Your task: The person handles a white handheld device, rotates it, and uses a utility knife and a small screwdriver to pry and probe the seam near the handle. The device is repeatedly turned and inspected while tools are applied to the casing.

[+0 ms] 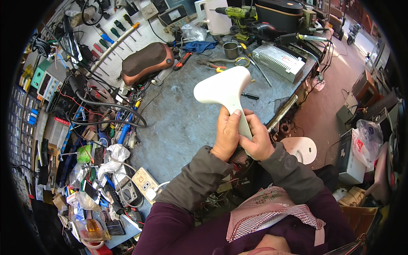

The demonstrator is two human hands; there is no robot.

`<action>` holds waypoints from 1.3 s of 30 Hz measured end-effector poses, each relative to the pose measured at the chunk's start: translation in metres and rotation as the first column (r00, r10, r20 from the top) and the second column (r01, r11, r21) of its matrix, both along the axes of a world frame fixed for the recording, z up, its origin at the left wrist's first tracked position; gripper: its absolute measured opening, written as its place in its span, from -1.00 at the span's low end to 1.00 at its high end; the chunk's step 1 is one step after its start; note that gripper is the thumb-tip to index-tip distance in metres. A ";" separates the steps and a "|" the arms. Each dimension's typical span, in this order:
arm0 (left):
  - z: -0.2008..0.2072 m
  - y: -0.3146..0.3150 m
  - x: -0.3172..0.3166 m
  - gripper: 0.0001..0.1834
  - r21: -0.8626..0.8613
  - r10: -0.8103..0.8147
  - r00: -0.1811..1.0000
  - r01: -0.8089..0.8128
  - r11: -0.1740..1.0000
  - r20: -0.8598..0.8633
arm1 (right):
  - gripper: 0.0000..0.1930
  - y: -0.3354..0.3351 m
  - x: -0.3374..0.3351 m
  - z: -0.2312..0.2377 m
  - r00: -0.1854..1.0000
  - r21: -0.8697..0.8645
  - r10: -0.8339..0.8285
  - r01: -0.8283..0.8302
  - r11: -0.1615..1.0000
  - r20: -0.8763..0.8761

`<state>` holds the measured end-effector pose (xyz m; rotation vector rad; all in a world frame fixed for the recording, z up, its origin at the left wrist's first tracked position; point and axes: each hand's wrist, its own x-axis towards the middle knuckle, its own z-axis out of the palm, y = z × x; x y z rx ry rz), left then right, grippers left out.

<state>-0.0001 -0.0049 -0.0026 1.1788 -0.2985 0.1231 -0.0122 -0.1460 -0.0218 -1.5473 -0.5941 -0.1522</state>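
In the head view, the left hand (226,135) and right hand (257,138) meet around the slim handle of a glossy white, T-shaped, plastic-looking device (222,88), both closed on it, thumbs near each other. Its broad head points away from the hands, raised over the worn blue-grey bench top (170,111). Just beyond the right hand lies a thin black pen-like tool (250,96); well to the left of the left hand, a thick dark-grey cable (135,124) loops onto the bench.

The smooth handle could slip if both grips loosened, since the wide head probably makes it top-heavy; swinging the head low might knock the black tool.

Small lettering marks the dark-grey sleeve cuff (285,166) behind the right hand, and red print shows on a clear plastic bag (366,142) far to its right. No writing is visible on the white device.
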 end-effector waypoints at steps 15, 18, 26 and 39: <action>0.008 0.000 -0.003 -0.57 0.057 0.009 1.000 -0.009 0.998 0.007 | -0.54 -0.001 -0.002 0.007 1.000 -0.015 -0.018 0.019 1.000 0.021; 0.011 -0.001 0.001 -0.59 0.065 0.035 0.999 -0.035 0.997 -0.009 | -0.57 -0.004 0.002 0.017 0.983 0.063 0.098 -0.089 0.994 -0.155; 0.010 0.006 0.002 -0.42 -0.028 -0.142 0.980 0.139 0.990 -0.140 | -0.69 -0.023 0.016 0.060 0.737 0.249 0.352 -0.252 0.935 -0.577; 0.001 -0.004 -0.006 -0.77 0.420 -0.124 0.978 0.185 0.889 -0.168 | -0.61 -0.108 -0.026 0.055 0.888 0.116 -0.123 0.193 0.974 -0.443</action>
